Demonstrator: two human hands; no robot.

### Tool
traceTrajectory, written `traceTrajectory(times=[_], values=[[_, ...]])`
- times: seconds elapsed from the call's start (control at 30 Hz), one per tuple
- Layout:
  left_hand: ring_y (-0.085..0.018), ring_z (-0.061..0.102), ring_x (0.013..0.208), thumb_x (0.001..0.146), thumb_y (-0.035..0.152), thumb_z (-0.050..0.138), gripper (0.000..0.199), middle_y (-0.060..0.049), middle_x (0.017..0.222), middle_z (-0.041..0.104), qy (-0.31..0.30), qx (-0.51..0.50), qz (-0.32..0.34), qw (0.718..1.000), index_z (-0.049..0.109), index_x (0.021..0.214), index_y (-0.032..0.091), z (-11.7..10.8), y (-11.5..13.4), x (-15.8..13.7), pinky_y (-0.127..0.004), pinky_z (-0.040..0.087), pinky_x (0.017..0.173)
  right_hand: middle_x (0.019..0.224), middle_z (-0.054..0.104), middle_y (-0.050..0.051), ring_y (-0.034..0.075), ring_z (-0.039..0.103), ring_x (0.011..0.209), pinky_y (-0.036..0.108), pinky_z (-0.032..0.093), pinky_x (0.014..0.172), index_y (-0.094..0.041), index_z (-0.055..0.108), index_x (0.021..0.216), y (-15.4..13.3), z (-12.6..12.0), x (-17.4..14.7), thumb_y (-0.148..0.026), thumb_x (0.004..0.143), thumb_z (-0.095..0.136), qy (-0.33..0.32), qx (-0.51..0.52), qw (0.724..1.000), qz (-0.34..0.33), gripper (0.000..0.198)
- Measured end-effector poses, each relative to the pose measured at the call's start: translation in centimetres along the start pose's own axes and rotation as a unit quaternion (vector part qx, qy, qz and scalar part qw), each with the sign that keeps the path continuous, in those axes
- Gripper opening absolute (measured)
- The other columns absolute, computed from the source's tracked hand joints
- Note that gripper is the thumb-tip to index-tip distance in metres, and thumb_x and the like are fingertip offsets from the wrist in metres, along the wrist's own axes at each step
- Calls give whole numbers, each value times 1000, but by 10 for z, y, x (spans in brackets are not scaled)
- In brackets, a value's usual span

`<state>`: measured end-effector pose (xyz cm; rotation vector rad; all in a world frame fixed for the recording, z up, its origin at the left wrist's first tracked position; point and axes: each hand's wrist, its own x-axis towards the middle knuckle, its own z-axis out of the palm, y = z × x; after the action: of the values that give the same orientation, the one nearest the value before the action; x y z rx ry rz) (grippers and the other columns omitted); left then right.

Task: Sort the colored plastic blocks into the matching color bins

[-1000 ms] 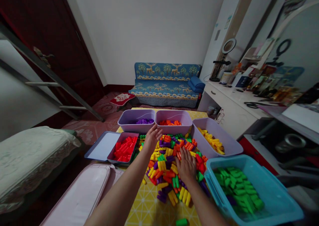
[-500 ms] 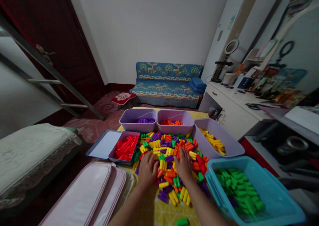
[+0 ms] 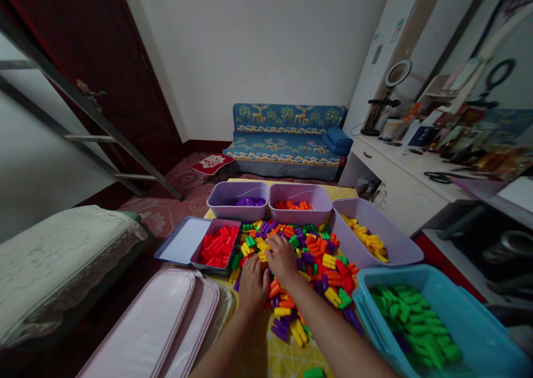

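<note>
Right hand (image 3: 283, 260) has shifted left across the pile over the last half second and now sits just beside the left hand (image 3: 254, 282); left hand is about where it was.

Left to right: pink lids (image 3: 137, 317) at the near left corner of the worktop (image 3: 287, 358), overlapping. Beyond them, an open flat lid (image 3: 183, 242) at the left edge, touching or just beside a dark box (image 3: 208, 267) of red pieces (image 3: 217, 246). At the far edge, a purple bin (image 3: 237, 213) with purple pieces (image 3: 250, 201).

Left hand: palm down on the left side of the pile, fingers slightly bent; can't tell if it grips anything. Right hand: fingers curled at a yellow piece (image 3: 263, 245), just ahead of the left fingertips; can't tell if it's gripped.

Mixed pile (image 3: 320, 250) in red, orange, yellow, green and purple covers mid-worktop, under and right of both hands. Second purple bin (image 3: 297, 217) behind it at the far edge, orange pieces (image 3: 293, 205) inside. Lone green piece (image 3: 313, 373) near the near edge.

Right edge: third purple bin (image 3: 400, 242), angled, yellow pieces (image 3: 366, 239) inside. Near right corner: blue bin (image 3: 470, 311), green pieces (image 3: 425, 322) inside.
</note>
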<state>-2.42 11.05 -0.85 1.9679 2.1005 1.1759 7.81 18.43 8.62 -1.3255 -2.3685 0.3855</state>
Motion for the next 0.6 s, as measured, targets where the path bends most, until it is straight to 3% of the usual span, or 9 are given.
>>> traceTrajectory(times=[0.13,0.23,0.43,0.6], values=[[-29,54,121,87,22,46,39,-15,124,62,-3,-3,-2,1000,57,124,15,0,-1,0,-53,41,107,146,48,4,24,33,138,42,32,108,-28,52,136,-11,7,12,-26,89,49,-84,-43,995,-28,48],[-29,53,122,86,22,47,41,-16,126,60,-9,4,-2,1000,57,124,13,1,-2,0,-52,40,108,138,55,5,25,36,133,42,35,103,-29,56,131,-13,14,8,-26,92,45,-98,-70,992,-26,41],[-28,54,122,89,24,46,36,-12,127,61,-8,17,-18,1000,59,122,18,-2,3,2,-51,40,108,113,68,3,21,52,110,34,39,94,-28,67,112,13,11,-8,-18,90,45,-33,-46,998,-28,33],[-27,52,124,92,26,45,36,-12,130,60,-14,19,-15,1000,58,124,18,-6,7,3,-51,39,109,100,71,6,20,59,99,28,42,87,-22,69,104,49,6,-19,-25,85,52,70,40,992,92,26]])
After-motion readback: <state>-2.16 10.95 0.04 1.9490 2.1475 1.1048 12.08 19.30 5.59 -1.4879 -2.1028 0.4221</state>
